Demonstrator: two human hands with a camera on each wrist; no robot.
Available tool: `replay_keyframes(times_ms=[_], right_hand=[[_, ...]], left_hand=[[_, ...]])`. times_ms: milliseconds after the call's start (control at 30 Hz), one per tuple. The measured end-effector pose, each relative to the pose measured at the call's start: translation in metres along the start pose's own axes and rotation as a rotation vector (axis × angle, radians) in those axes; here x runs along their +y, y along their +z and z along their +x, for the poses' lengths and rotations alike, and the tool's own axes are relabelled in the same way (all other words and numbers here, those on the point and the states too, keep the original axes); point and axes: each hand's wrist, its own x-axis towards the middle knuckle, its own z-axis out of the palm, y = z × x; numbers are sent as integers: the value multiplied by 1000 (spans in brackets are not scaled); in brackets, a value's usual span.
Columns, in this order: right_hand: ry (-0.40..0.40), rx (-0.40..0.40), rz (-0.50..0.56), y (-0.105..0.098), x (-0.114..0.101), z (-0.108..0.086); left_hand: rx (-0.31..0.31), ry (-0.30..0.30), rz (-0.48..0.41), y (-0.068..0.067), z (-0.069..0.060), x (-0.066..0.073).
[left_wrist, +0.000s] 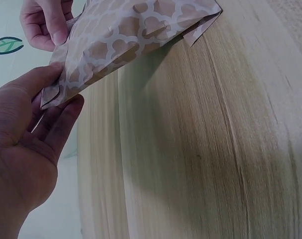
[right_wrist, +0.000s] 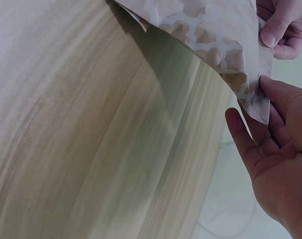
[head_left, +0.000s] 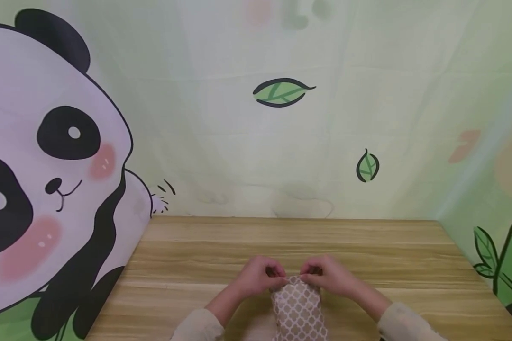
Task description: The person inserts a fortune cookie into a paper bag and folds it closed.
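A brown paper bag with a white lattice pattern is held up off the table, its far end between both hands. My left hand pinches the left corner of that end between thumb and fingers. The right corner is pinched by my right hand. In the left wrist view the left thumb lies on top of the folded edge of the paper bag, fingers beneath. The right wrist view shows the right thumb pressing the edge of the paper bag likewise. The bag's near end runs out of the head view.
The wooden table spreads around the hands. Behind it hangs a pale green cloth backdrop with printed leaves, and a large printed panda borders the left side.
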Motion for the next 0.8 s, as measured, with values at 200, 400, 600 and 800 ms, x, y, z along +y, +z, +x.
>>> replay_keyframes(times_ms=[200,400,600,800], right_hand=[[28,23,41,-4,10,-9],[60,60,61,-6,17,-17],[46,68,53,-2,16,-23],[35,57,33,-2,15,-28]], left_hand=[[5,11,9,-2,-3,0],[8,9,8,-3,-5,-1],[7,26,8,-3,-5,-2],[1,31,23,-2,-5,-3]])
